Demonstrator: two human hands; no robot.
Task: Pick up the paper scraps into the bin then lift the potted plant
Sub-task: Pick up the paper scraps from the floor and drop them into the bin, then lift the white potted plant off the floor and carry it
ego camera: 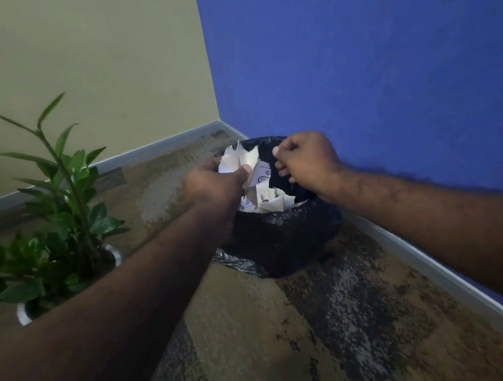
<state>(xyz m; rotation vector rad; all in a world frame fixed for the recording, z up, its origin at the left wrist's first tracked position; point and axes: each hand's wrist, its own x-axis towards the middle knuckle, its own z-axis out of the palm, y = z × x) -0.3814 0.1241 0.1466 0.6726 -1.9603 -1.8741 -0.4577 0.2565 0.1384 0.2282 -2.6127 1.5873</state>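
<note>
A small bin lined with a black bag [281, 238] stands on the carpet in the room's corner. Several white paper scraps [270, 202] lie inside it. My left hand [215, 181] hovers over the bin's left rim, shut on a bunch of white paper scraps [240, 159]. My right hand [306, 159] is over the right side of the bin with its fingers curled shut; nothing shows in it. The potted plant [49, 224], green-leaved in a white pot [23, 315], stands on the floor to the left, partly behind my left forearm.
A blue wall [389, 67] with a pale skirting board runs along the right, close behind the bin. A beige wall [73, 70] closes the back. Patterned brown and grey carpet [303, 348] covers the floor in front.
</note>
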